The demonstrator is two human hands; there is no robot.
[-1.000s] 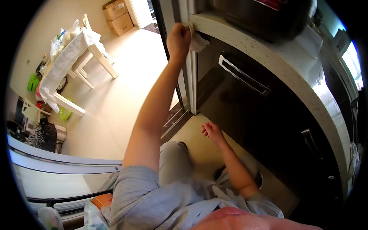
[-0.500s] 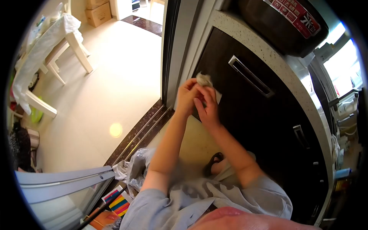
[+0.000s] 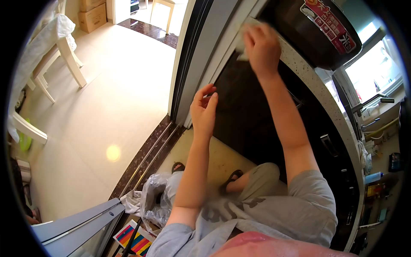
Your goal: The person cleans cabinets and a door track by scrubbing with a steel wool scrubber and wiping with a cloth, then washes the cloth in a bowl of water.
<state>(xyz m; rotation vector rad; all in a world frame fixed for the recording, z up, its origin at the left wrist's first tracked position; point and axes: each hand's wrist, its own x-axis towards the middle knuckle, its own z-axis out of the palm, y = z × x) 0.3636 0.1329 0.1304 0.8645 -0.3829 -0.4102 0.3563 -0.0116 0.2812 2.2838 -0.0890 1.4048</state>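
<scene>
My right hand (image 3: 263,51) is raised at the speckled counter edge, above the dark cabinet door (image 3: 239,103). Its fingers are curled round a pale crumpled cloth (image 3: 241,48), blurred and partly hidden by the hand. Lower and to the left, my left hand (image 3: 204,112) is held up beside the door frame (image 3: 201,64). That hand is empty, with thumb and fingers loosely bent and apart. Behind my right forearm, the cabinet's metal handle (image 3: 296,100) is mostly covered.
A large dark round container (image 3: 314,36) with a red label stands on the counter (image 3: 295,53). A sliding-door track (image 3: 147,156) crosses the floor at left. Near my legs are a clear plastic bag (image 3: 154,199) and a striped colourful box (image 3: 132,237).
My hands were together at the pale cloth in front of the cabinet door. Now they are apart: the right has moved up to the counter edge with the cloth, the left has let go.
</scene>
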